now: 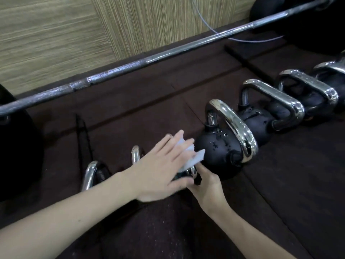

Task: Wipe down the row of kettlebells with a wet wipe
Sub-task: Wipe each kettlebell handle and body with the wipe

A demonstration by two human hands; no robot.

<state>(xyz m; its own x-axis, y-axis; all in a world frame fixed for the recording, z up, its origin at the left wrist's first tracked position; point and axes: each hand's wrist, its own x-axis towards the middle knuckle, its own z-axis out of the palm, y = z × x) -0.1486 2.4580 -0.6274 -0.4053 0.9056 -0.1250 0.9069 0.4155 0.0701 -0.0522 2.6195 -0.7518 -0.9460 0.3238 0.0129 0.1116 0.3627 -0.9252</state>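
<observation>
Kettlebells (226,144) are sitting in a row on the dark rubber floor (280,184), and I'm counting six chrome handles showing, running from bottom left up to the right edge; no brand or weight marking is readable on any of them. The white wet wipe (188,156) is lying under the left hand (162,169), whose fingers are stretched out nearly flat and pressing it onto the second kettlebell from the left, which is mostly hidden. The right hand (205,186) is curling around that same bell's chrome handle (192,171) just beneath the wipe. The third bell is wearing water droplets. One barbell (149,60) is lying along the wall behind.
</observation>
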